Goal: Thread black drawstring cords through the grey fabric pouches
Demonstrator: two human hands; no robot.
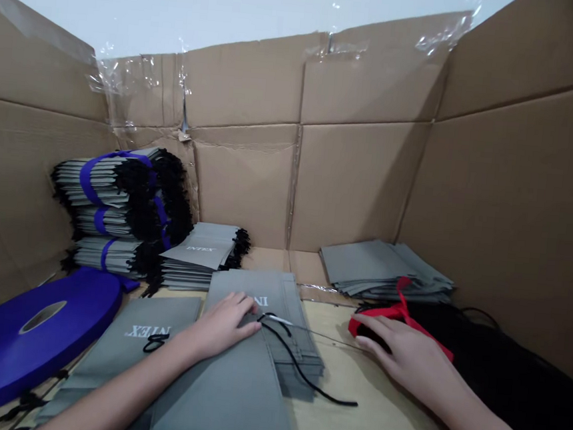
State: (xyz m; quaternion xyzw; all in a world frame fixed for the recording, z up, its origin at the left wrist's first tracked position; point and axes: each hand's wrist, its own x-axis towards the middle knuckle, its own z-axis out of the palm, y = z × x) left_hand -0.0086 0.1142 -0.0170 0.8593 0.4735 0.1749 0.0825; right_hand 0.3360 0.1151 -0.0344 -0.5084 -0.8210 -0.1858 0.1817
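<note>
My left hand (pixel 224 326) is closed at the corner of a grey fabric bag (pixel 230 397), thumb and forefinger together. A black cord (pixel 303 374) comes out beside those fingertips and trails to the right over the bags. From the same spot a thin wire-like strand (pixel 323 337), whitish near the left hand, stretches towards my right thumb. My right hand (pixel 399 359) has its thumb and fingers apart at a red ribbon (pixel 398 312), which lies by a mass of black cords (pixel 513 375). Whether the right thumb touches the strand is unclear.
Beneath the left hand lies a grey bag stack (pixel 250 282). Printed bags (pixel 201 248) and purple-banded bundles (pixel 107 253) stand at the left, behind a purple ribbon roll (pixel 81 317). Plain grey pieces (pixel 362 262) are at the back right. Cardboard walls (pixel 359 181) enclose the table.
</note>
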